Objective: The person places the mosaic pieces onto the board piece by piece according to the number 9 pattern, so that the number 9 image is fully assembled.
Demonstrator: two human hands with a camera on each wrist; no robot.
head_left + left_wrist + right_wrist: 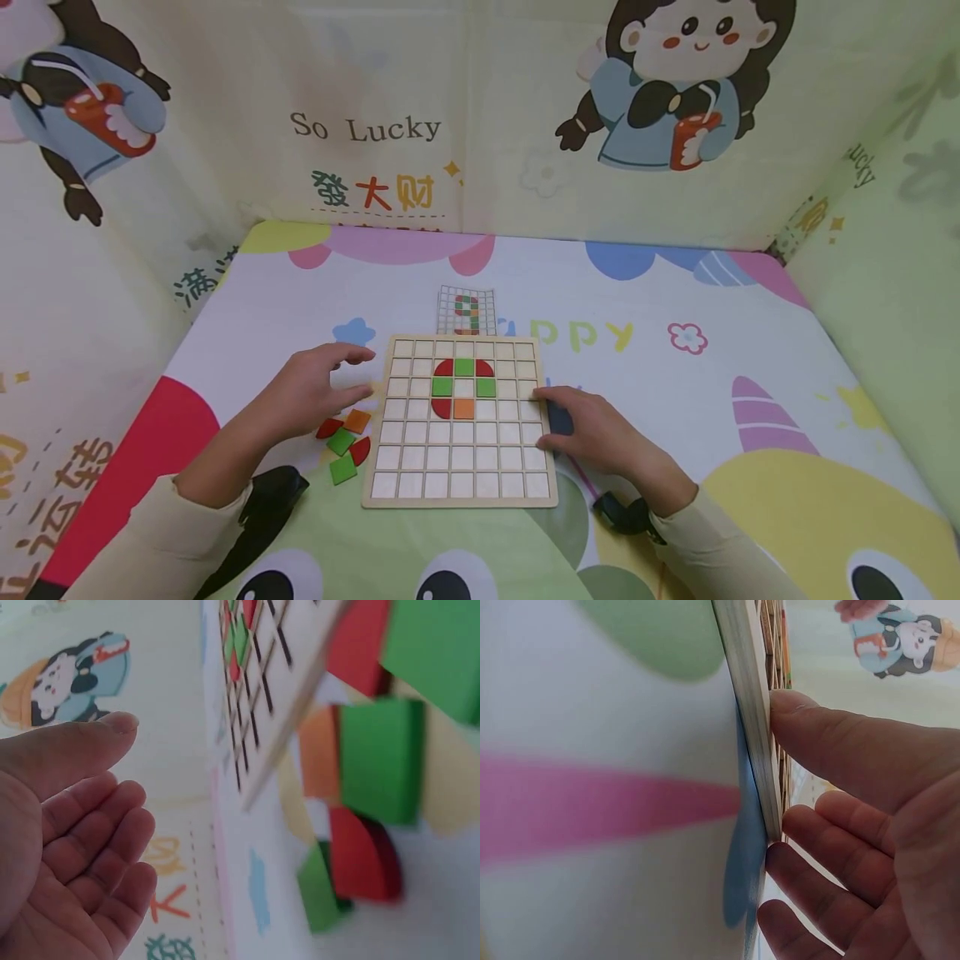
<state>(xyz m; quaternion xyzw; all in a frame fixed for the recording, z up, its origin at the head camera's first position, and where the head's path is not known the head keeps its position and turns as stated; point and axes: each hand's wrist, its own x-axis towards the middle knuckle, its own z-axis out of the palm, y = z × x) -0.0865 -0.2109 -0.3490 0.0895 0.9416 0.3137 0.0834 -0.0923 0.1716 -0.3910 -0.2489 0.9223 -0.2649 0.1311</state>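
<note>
A wooden grid board (400,458) lies flat in front of me. In its upper middle cells sit green squares (464,367), red quarter-rounds (442,408) and one orange square (463,408). My left hand (322,385) hovers by the board's upper left edge, thumb and fingers apart with nothing between them. My right hand (600,429) rests at the board's right edge, thumb and fingertips (791,701) touching the rim, fingers loosely bent. Left of the board lie loose pieces: green squares (343,469), red quarter-rounds (361,451) and an orange square (357,421).
Behind the board stands a small card (446,310) printed with a coloured grid pattern. The table is covered by a patterned cloth (645,400), with printed curtains (510,125) rising at the back and sides. Black straps (626,512) hang at both wrists.
</note>
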